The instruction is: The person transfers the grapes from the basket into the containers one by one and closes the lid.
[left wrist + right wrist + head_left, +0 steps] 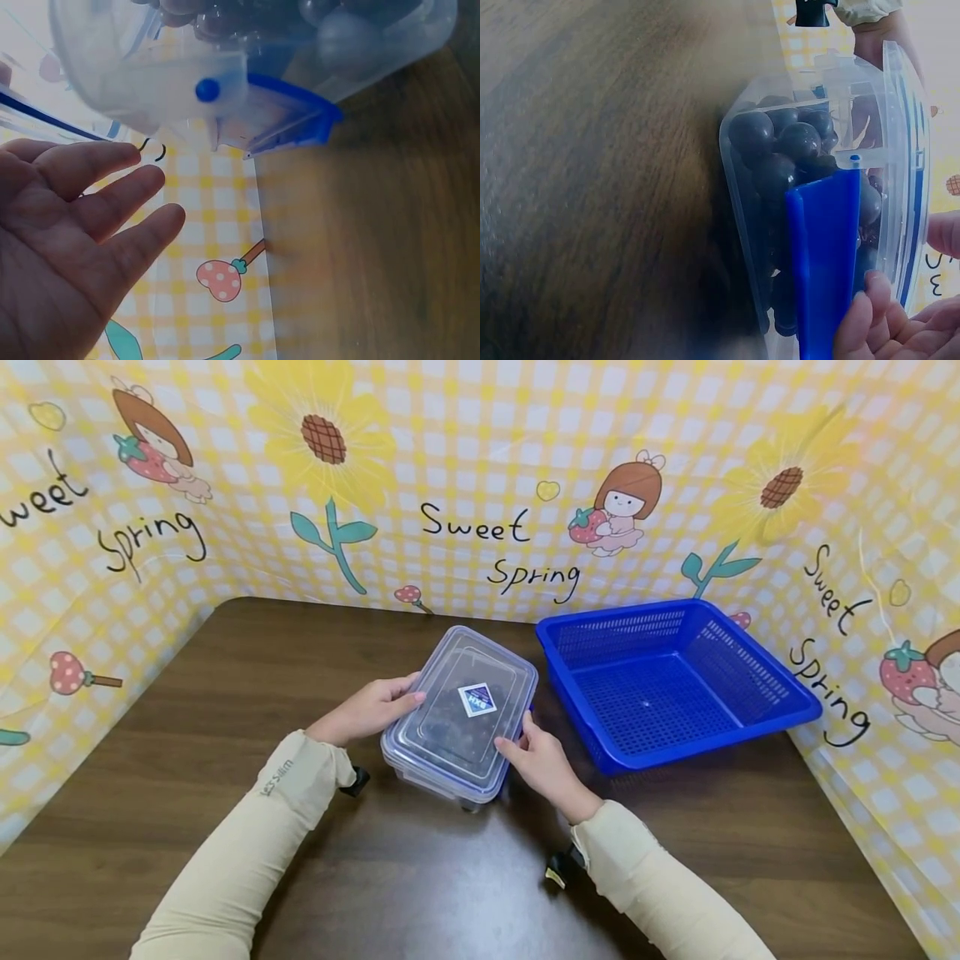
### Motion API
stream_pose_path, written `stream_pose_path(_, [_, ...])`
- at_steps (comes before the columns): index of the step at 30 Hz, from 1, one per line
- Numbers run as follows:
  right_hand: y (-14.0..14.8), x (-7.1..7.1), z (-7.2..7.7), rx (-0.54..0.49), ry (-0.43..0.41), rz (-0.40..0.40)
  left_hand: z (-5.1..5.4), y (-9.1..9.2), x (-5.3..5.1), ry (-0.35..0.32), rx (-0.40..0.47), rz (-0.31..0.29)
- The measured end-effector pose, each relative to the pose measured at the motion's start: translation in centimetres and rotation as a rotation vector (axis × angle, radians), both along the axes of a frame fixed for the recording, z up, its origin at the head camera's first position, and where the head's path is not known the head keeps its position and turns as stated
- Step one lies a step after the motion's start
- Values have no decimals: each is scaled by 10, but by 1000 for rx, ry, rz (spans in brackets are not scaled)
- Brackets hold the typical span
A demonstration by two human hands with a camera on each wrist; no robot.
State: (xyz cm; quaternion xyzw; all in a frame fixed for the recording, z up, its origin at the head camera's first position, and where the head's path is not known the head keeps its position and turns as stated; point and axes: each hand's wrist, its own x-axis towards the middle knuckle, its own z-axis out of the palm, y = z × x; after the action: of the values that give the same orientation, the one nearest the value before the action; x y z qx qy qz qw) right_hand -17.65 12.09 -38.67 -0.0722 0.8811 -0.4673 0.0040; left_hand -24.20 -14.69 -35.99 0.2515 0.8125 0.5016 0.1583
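A clear plastic food container [423, 783] sits in front of me, its transparent lid [450, 735] on top with a blue-rimmed edge and a blue-and-white label. Dark round grape-like balls [799, 141] fill it. My left hand [372, 706] holds the lid's left edge, thumb on top; in the left wrist view its other fingers extend beside the container. My right hand [543, 764] grips the opposite edge, thumb on the lid and fingertips below the rim. Blue locking flaps [821, 262] hang away from the lid on the sides seen by the wrist cameras.
A blue perforated plastic basket [592, 714] stands to the right of the container, close to my right hand. Brown wood-grain table [187, 793] lies underneath. A yellow checked cloth [480, 460] with flowers and lettering rises behind and at both sides.
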Motion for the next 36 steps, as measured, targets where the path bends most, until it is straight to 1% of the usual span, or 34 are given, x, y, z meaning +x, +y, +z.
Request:
stream_pose_path(4, [2,0,0,-22,-16,14,0,3,-1,4,1,14])
stream_pose_path(10, [3,-1,-1,-29,-12,18,-2,5,-4,6,-12,23])
stream_pose_path(16, [1,-3,-1,-12,-53,27,-7,1,-4,-10,-42,40])
stream_pose_path(19, [1,-3,1,6,-54,35,-10,1,-4,-17,-39,44])
stream_pose_path(24, [2,-4,4,42,-41,37,-14,2,-7,-1,-35,55])
stream_pose_path(27, [1,-4,6,53,-45,37,-16,2,-8,16,-57,69])
stream_pose_path(33, [-1,-3,7,54,-55,28,-18,2,-6,33,-96,82])
stream_pose_path(36, [-2,-3,7,59,-53,33,-21,1,-6,35,-117,85])
